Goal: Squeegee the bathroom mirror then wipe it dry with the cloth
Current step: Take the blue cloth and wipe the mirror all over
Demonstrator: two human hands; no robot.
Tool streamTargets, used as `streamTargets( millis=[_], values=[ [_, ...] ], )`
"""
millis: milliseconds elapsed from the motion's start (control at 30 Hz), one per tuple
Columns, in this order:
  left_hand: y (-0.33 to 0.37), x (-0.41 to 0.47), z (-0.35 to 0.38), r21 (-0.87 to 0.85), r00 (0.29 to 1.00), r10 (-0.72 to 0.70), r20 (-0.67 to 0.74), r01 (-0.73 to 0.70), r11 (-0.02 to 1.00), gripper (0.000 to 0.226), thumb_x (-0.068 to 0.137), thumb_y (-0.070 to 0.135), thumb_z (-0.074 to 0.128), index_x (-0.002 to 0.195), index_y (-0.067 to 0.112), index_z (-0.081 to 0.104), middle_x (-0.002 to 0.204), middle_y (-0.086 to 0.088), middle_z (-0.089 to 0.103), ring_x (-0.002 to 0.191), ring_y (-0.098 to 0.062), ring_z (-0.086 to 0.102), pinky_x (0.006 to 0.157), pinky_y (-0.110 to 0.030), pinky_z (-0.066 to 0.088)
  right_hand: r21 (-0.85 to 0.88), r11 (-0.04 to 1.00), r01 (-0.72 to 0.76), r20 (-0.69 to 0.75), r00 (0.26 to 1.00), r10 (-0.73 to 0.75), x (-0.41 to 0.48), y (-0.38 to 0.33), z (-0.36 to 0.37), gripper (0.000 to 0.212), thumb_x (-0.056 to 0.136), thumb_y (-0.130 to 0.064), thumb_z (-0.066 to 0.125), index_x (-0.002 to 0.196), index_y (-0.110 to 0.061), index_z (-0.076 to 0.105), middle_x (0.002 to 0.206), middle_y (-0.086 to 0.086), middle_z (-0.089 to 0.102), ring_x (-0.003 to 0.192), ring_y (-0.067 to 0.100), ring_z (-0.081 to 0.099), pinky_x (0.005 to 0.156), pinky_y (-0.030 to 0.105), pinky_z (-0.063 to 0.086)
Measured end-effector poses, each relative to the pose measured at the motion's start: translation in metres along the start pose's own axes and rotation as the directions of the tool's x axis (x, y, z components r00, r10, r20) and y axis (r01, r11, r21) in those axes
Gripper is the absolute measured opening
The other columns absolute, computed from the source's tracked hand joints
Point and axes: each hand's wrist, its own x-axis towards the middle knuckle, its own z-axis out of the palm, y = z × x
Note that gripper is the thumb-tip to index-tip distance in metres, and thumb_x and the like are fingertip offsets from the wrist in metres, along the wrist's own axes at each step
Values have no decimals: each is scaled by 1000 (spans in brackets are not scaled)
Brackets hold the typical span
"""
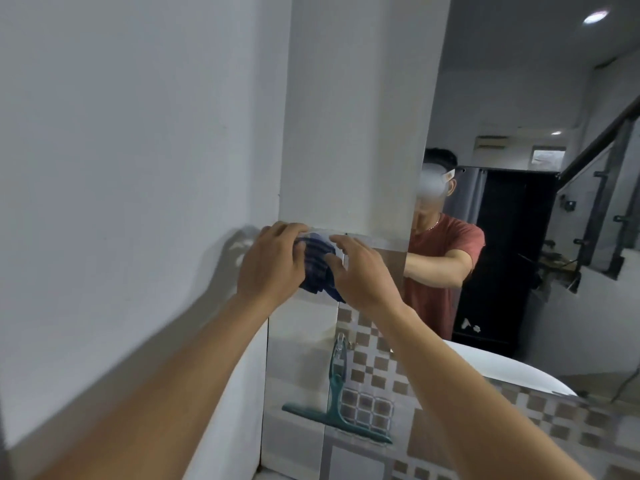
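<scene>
While both arms are reaching up, the left hand (268, 261) and right hand (363, 273) are gripping a bunched blue cloth (317, 263) between curled fingers, pressing it against the mirror (485, 98) near its left edge. Below, the green squeegee (337, 407) is hanging on the tiled wall (374, 403).
</scene>
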Motion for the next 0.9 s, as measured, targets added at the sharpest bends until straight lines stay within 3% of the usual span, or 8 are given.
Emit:
streamTargets(
  millis=[100,200,333,433,533,667,800,900],
  values=[
    [-8,18,1,68,987,-30,157,19,998,36,97,17,48,131,19,62,132,-2,63,117,-24,57,91,-39,52,-40,999,-5,85,996,8,15,0,3,33,102,-23,51,133,-18,58,124,6,67,112,27,61,93,39,50],
    [-10,23,3,75,967,-3,256,-17,997,30,95,20,52,121,23,66,120,2,69,104,-20,62,82,-29,46,-62,998,-1,109,994,8,24,4,8,23,98,-18,52,118,-18,64,106,5,69,94,26,63,81,39,52],
    [-12,25,4,38,965,-12,262,2,999,23,90,18,55,108,27,68,98,8,66,85,-13,55,74,-24,39,-95,995,-11,101,995,20,30,10,14,16,94,-16,51,101,-15,65,94,6,65,80,25,59,64,31,41],
    [-14,31,6,16,958,-35,285,32,999,19,87,15,55,84,33,60,84,8,62,77,-15,58,62,-23,37,-85,996,-36,60,997,41,35,9,15,14,89,-15,52,89,-15,66,87,4,63,73,22,57,54,27,35],
    [-11,33,6,49,962,-49,268,38,998,20,84,10,57,77,29,57,79,6,58,73,-19,57,56,-25,37,-48,998,-38,-1,999,38,34,7,12,14,86,-13,55,90,-15,68,90,2,61,74,18,57,56,28,41],
    [-8,32,4,11,964,-73,256,73,997,24,85,16,58,104,23,69,97,2,66,85,-21,62,73,-35,54,40,999,-21,-16,1000,22,24,8,11,9,87,-12,60,95,-14,61,101,-4,54,72,10,52,59,21,39],
    [-4,36,1,10,938,-145,315,149,989,28,98,21,54,126,21,59,124,-2,59,110,-23,58,88,-30,46,62,998,3,56,998,-7,22,10,11,13,85,-10,61,96,-16,58,101,-6,55,75,8,50,59,17,34],
    [-3,42,4,11,896,-167,412,178,984,41,100,21,54,141,21,51,139,-5,55,125,-26,53,98,-32,43,62,998,-21,119,993,14,23,10,8,16,86,-10,59,97,-20,56,92,-3,61,75,15,56,58,22,40]
  ],
)
